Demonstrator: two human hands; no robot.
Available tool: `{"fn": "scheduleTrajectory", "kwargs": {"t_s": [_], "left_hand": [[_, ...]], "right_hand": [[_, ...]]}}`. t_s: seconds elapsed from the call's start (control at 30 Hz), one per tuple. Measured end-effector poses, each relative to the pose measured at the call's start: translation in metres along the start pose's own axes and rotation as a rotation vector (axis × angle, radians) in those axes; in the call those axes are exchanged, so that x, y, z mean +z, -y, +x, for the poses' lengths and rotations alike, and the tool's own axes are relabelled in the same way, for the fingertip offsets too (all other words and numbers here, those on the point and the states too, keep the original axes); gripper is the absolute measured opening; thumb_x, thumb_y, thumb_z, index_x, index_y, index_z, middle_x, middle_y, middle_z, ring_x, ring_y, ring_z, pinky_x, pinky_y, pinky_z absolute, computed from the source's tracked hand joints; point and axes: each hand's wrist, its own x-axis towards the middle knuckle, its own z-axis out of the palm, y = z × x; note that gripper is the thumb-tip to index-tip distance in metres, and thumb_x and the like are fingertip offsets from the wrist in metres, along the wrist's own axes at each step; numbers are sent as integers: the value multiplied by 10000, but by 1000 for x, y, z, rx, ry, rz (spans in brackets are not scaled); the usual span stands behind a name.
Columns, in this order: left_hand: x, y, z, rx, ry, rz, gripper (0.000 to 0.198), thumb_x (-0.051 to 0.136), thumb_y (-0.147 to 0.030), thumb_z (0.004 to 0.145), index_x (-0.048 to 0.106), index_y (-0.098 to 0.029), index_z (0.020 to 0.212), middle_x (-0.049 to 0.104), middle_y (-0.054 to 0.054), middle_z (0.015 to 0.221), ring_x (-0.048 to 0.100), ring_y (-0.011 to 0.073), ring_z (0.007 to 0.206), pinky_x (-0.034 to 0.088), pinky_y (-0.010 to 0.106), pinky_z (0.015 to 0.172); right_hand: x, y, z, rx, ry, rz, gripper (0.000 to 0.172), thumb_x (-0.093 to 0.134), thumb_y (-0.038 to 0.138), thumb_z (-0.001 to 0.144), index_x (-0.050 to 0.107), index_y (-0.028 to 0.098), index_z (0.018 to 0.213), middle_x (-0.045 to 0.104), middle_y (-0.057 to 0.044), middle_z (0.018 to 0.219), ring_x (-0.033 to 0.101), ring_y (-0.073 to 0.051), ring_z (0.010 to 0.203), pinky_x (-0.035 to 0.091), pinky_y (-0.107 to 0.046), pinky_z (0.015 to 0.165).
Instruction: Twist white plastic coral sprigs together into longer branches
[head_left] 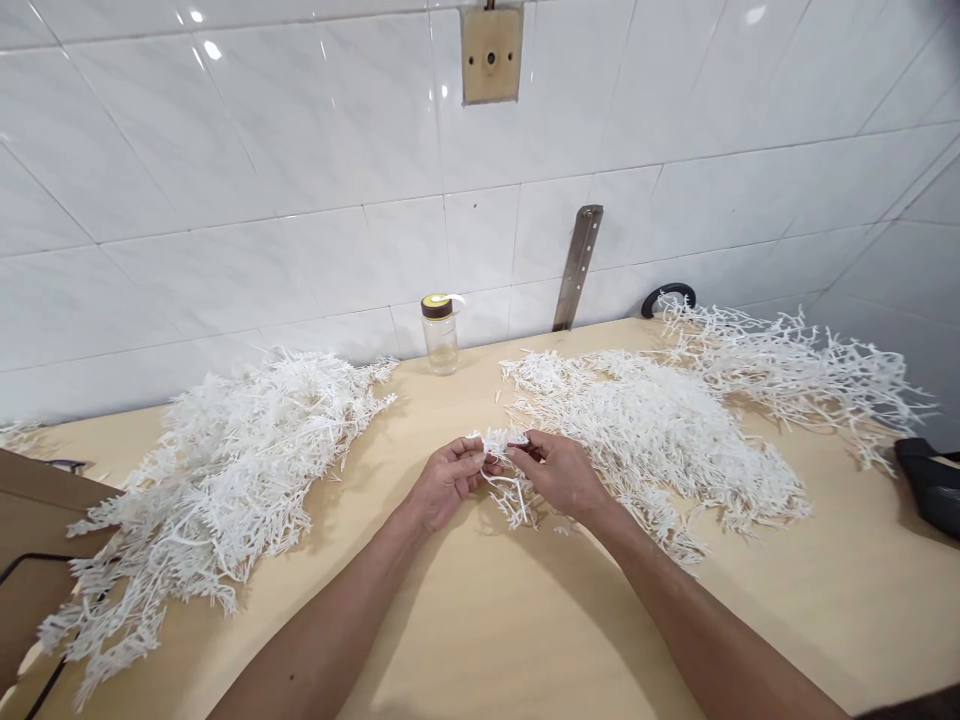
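Over the middle of the table, my left hand [451, 480] pinches a white branching plastic sprig [495, 443] between thumb and fingers. My right hand [556, 472] is closed on the right end of the same white piece, close beside the left. Below the fingers, a thicker white branched stem [514, 500] hangs or lies near the tabletop; I cannot tell whether it joins the held piece. A flat heap of small white sprigs [660, 430] lies just right of my right hand. Farther left spreads a larger pile of white sprigs [247, 470].
A clear jar with a brown and yellow lid [441, 335] stands by the tiled wall. A metal strip [577, 268] leans there. More white branches [802, 365] lie at the back right, near a black object [930, 485]. A cardboard box [45, 540] is at left.
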Motion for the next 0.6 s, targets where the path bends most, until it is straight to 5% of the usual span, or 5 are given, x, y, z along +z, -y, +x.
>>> {"fn": "scheduleTrajectory", "kwargs": {"t_s": [0.43, 0.6], "left_hand": [[6, 3, -3, 32, -1, 125, 323, 781, -408, 728, 650, -123, 807, 653, 64, 776, 627, 159, 710, 505, 293, 715], [9, 4, -4, 65, 1, 150, 339, 784, -411, 722, 676, -112, 839, 662, 74, 783, 632, 172, 719, 505, 312, 733]], "right_hand": [[1, 1, -1, -31, 60, 28, 421, 512, 443, 855, 317, 218, 558, 342, 53, 495, 318, -115, 496, 266, -242, 486], [1, 0, -1, -41, 110, 22, 358, 529, 400, 846, 367, 214, 586, 385, 56, 511, 348, -113, 502, 278, -240, 490]]}}
